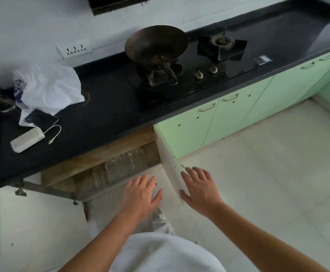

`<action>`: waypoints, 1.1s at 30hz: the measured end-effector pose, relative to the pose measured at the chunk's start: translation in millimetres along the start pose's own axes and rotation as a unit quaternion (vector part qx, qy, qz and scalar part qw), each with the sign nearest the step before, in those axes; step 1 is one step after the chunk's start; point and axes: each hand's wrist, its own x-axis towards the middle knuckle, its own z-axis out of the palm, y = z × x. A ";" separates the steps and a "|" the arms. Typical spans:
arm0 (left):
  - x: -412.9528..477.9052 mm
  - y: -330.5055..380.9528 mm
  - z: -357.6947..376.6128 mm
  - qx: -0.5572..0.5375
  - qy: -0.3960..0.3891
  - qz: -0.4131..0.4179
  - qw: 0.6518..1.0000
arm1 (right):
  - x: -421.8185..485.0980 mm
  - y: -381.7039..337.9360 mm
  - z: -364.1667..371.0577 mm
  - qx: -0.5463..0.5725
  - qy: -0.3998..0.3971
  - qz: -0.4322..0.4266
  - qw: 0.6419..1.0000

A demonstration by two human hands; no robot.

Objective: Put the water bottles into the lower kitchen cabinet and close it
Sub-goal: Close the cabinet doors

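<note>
Several clear water bottles [120, 165] stand packed in a row inside the open lower cabinet [101, 154] under the black counter. The cabinet's right door [172, 169] swings out toward me, white inner face showing. My right hand [199, 188] lies flat against the door's outer side near its free edge, fingers spread. In front of the cabinet opening my left hand [140, 193] hovers with fingers apart, holding nothing. A second door [48, 190] at the left hangs open, seen edge-on.
The black counter [111, 107] carries a wok [156, 45] on a gas hob, a second burner [222, 45], a white plastic bag [50, 87], a phone [41, 118] and a white power bank [27, 139]. Green cabinets [238, 110] run to the right over a pale tiled floor [268, 173].
</note>
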 end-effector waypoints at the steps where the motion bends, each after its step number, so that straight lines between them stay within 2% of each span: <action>1: 8.4 -2.8 4.1 -0.002 0.006 0.001 1.000 | 8.5 1.5 -0.4 -0.004 -0.005 -0.007 1.000; 8: 73.9 -6.7 36.6 -0.040 -0.005 -0.004 0.999 | 56.6 16.3 7.4 0.014 -0.023 0.002 1.000; 14: 103.5 -10.0 39.0 -0.051 -0.001 -0.023 0.998 | 97.0 37.8 13.4 0.009 -0.054 -0.029 0.998; 19: 114.0 4.3 35.0 -0.053 -0.030 -0.137 0.989 | 146.9 70.5 23.7 -0.013 -0.091 -0.156 0.984; 22: 114.6 26.9 32.1 -0.102 -0.039 -0.227 0.968 | 173.0 89.5 25.2 -0.025 -0.116 -0.243 0.963; 26: 107.2 73.8 35.3 -0.105 -0.018 -0.308 0.945 | 196.1 114.3 26.1 0.001 -0.105 -0.370 0.923; 33: 93.4 141.9 40.0 -0.137 0.002 -0.409 0.902 | 196.0 135.3 18.1 0.075 -0.056 -0.443 0.891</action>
